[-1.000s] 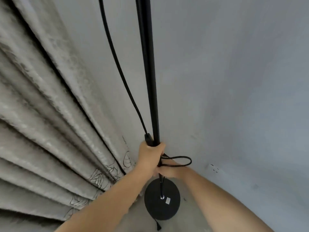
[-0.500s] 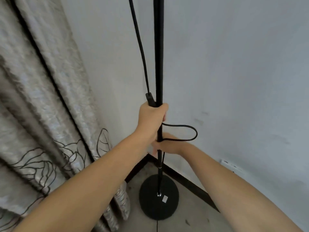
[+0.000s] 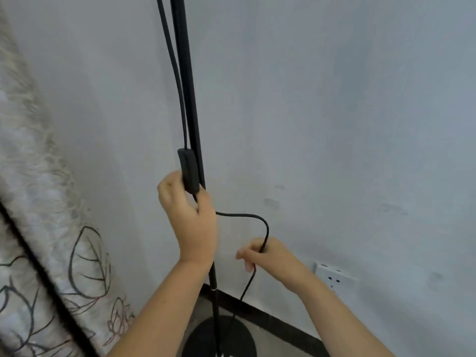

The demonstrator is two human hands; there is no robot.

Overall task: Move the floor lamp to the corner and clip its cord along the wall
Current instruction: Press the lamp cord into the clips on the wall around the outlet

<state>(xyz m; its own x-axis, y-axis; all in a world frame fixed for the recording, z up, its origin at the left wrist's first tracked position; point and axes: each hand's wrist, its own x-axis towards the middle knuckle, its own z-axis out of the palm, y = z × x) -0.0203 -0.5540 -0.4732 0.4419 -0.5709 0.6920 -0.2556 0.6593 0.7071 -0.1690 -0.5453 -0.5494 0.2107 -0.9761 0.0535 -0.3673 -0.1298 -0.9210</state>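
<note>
The black floor lamp pole [image 3: 190, 99] stands upright in the room corner, its round base [image 3: 206, 341] on the floor at the bottom edge. My left hand [image 3: 192, 222] is wrapped around the pole and also pins the cord's inline switch [image 3: 188, 170] against it. The black cord [image 3: 247, 216] runs down beside the pole, loops out to the right and passes through my right hand [image 3: 268, 256], which pinches it away from the pole. Below that hand the cord drops to the base.
A patterned beige curtain [image 3: 38, 202] hangs at the left. Pale walls meet behind the pole, with a dark skirting board [image 3: 278, 320] along the floor. A white wall socket [image 3: 334, 276] sits low on the right wall.
My right hand has left the pole and drawn the cord loop out to the right. The view has dropped, and the switch now shows above my left hand.
</note>
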